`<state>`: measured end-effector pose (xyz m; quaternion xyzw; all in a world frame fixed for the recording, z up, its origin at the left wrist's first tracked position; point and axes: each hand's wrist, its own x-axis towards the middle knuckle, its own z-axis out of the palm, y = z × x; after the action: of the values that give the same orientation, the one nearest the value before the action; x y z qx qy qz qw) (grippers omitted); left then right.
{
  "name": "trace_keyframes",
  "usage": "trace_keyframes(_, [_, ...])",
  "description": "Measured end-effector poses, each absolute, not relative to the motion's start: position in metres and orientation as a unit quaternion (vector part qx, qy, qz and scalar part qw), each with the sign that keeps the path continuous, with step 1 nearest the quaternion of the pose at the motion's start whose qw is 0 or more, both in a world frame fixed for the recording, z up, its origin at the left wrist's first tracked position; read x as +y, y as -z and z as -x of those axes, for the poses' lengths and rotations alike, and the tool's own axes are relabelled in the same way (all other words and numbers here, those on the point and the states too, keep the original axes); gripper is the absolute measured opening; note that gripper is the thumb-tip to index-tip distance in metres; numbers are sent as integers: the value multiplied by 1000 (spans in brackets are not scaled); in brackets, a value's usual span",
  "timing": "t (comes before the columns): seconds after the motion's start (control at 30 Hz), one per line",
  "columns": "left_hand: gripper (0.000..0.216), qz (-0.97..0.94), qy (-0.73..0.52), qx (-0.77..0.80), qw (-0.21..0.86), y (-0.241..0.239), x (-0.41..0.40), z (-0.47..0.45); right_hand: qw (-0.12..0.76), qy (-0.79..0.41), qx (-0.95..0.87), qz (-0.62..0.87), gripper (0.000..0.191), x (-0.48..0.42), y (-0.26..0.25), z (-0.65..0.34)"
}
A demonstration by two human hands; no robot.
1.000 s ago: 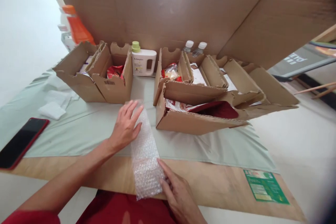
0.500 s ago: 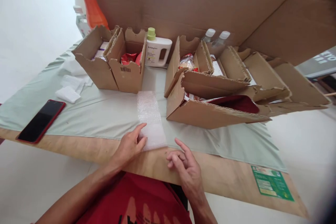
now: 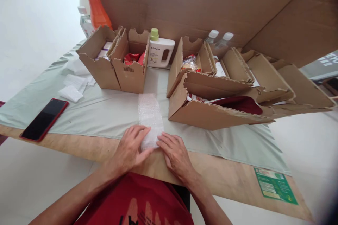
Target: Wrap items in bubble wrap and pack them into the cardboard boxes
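Note:
A strip of bubble wrap (image 3: 151,110) lies lengthwise on the cloth, its near end by the table's front edge. My left hand (image 3: 132,146) rests at the strip's left side, fingers on its edge and thumb stretched apart below. On the opposite side, my right hand (image 3: 175,153) lies palm down with its fingers extended, the tips touching the strip's right edge near the close end. My right thumb is mostly hidden under the hand. Neither hand is visibly closed around the wrap.
Cardboard bins (image 3: 129,77) with packets stand behind on the left, a white detergent bottle (image 3: 160,52) beside them. More bins (image 3: 219,114) fill the right side. A phone (image 3: 44,119) and folded white pieces (image 3: 71,93) lie left. A green label (image 3: 276,185) is at the front right.
My right hand has moved left and forward, from hovering with curled fingers to lying on the wrap's right edge. My left hand has shifted slightly, its fingers flatter against the left edge.

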<state>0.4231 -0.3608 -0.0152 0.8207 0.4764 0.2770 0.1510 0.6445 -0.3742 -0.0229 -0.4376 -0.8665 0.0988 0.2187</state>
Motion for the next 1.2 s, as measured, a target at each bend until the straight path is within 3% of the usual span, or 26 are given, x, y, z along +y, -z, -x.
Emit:
trace_keyframes(0.17, [40, -805, -277, 477, 220, 21, -376, -419, 194, -220, -839, 459, 32, -371, 1, -641])
trace_keyframes(0.37, [33, -782, -233, 554, 166, 38, -348, -427, 253, -40, -829, 498, 25, -377, 16, -640])
trace_keyframes(0.53, [24, -800, -274, 525, 97, 25, -356, -421, 224, -53, -864, 448, 26, -374, 22, -638])
trace_keyframes(0.73, [30, -827, -286, 452, 173, 19, -375, -411, 211, -192, -840, 462, 29, -374, 6, -640])
trace_keyframes(0.97, [27, -792, -235, 549, 125, 33, -344, -418, 207, -67, -855, 471, 28, -376, 15, -632])
trace_keyframes(1.07, [29, -731, -321, 571, 192, 29, -355, -410, 222, -85, -854, 463, 24, -368, 24, -628])
trace_keyframes(1.2, [42, -495, -408, 617, 455, 18, -387, -402, 288, -165, -771, 544, 23, -368, 25, -626])
